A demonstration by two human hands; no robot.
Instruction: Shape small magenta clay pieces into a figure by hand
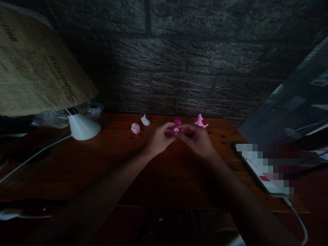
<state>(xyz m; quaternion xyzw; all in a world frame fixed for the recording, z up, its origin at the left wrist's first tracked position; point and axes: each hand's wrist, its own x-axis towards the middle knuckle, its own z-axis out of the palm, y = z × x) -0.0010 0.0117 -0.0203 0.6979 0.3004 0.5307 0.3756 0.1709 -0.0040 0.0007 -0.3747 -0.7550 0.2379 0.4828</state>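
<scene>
In the head view, my left hand (162, 137) and my right hand (197, 138) meet fingertip to fingertip above the middle of the table. Between them they pinch a small magenta and white piece (176, 130), which looks like soft modelling clay, magenta around a white middle. Just behind my fingers a loose magenta lump (177, 121) shows. A pink piece with pointed ends (200, 121) lies beyond my right hand. To the left of my left hand are a pale pink lump (135, 128) and a white lump (145, 120). Dim light hides the finer detail.
A white lamp base (83, 128) with a newspaper-print shade (38, 68) stands at the left, clear plastic (52, 119) behind it. A flat device, partly pixelated (275, 188), lies at the right edge with a white cable (299, 218). A brick-patterned wall (166, 54) backs the wooden table (110, 147).
</scene>
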